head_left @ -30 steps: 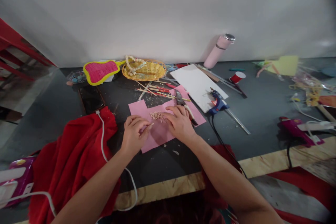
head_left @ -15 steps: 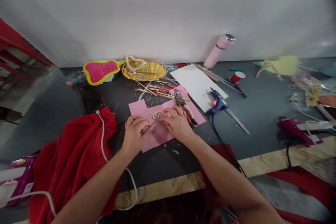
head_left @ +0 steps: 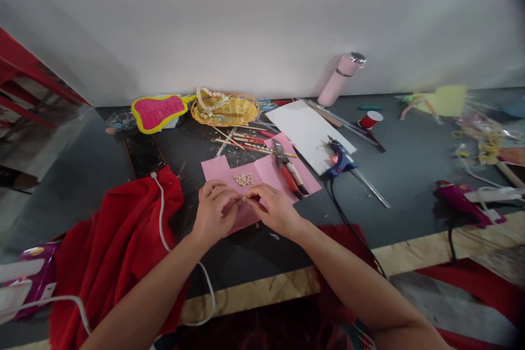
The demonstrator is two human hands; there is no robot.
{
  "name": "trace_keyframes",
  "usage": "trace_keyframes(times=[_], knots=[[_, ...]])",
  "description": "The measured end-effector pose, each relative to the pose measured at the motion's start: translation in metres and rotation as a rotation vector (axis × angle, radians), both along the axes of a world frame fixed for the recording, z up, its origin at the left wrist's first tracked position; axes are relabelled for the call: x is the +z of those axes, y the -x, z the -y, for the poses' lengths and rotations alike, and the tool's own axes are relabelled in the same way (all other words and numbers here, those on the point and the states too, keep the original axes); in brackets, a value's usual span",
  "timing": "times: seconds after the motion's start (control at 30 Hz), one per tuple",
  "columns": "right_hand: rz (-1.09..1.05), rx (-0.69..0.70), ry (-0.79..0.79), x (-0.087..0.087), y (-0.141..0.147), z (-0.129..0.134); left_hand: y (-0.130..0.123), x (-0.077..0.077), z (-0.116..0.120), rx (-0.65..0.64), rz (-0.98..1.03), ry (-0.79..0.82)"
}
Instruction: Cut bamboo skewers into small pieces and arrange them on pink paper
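Over a pink sheet of paper [head_left: 266, 172], my left hand [head_left: 217, 208] and my right hand [head_left: 274, 209] meet at the fingertips. Both are closed in a pinch around a small pale piece [head_left: 245, 199], mostly covered by the fingers. Just beyond them, a small pile of short cream-coloured pieces [head_left: 244, 179] lies on the paper. To the right of the pile rest pliers [head_left: 288, 168] with red and black handles. Cut sticks [head_left: 250, 142], some painted red, are scattered behind the paper.
A yellow wicker basket [head_left: 241, 109], a pink bottle [head_left: 340, 81] and a white board [head_left: 307, 131] stand or lie toward the wall. A blue glue gun [head_left: 340, 161] trails a black cable. Red cloth [head_left: 110, 240] and a phone [head_left: 144, 154] are at left.
My right hand has come back from the pile toward my left hand. Their fingertips now meet at the small piece, which my left hand held before. The pile is more exposed.
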State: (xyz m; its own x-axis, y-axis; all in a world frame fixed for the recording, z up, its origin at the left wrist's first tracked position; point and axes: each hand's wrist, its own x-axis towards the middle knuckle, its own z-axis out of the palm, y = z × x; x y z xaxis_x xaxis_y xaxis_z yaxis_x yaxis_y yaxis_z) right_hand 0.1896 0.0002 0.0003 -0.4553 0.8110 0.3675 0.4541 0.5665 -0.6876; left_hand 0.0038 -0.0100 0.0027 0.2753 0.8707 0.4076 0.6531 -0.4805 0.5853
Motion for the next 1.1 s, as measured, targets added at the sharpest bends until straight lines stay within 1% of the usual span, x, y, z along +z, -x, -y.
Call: trace_keyframes(times=[0.07,0.2,0.37,0.53,0.6,0.73,0.87,1.1], knots=[[-0.006,-0.015,0.027,-0.0007,0.0003,0.0003,-0.0002,0.0007,0.0004,-0.016,-0.007,0.001],[-0.013,0.007,0.047,-0.0003,0.0001,0.0004,0.0,0.0019,0.0013,-0.033,-0.025,0.02],[-0.016,0.033,0.026,0.0009,0.0005,0.0004,0.0,0.0032,0.0019,-0.028,-0.019,0.033],[-0.041,0.049,-0.003,0.0021,0.0015,-0.0002,0.0007,0.0032,0.0012,-0.066,-0.018,0.04],[-0.054,0.053,0.009,0.0026,0.0015,-0.0002,0.0012,0.0029,0.0009,-0.081,-0.016,0.042],[-0.103,0.055,0.123,0.0028,0.0009,0.0003,0.002,0.0019,0.001,-0.102,-0.023,0.041],[-0.186,0.057,0.273,0.002,0.0007,0.0009,0.0024,0.0019,0.0021,-0.098,-0.037,0.026],[-0.294,0.05,0.468,0.004,0.0034,0.0017,0.0027,0.0035,0.0029,-0.095,-0.072,0.014]])
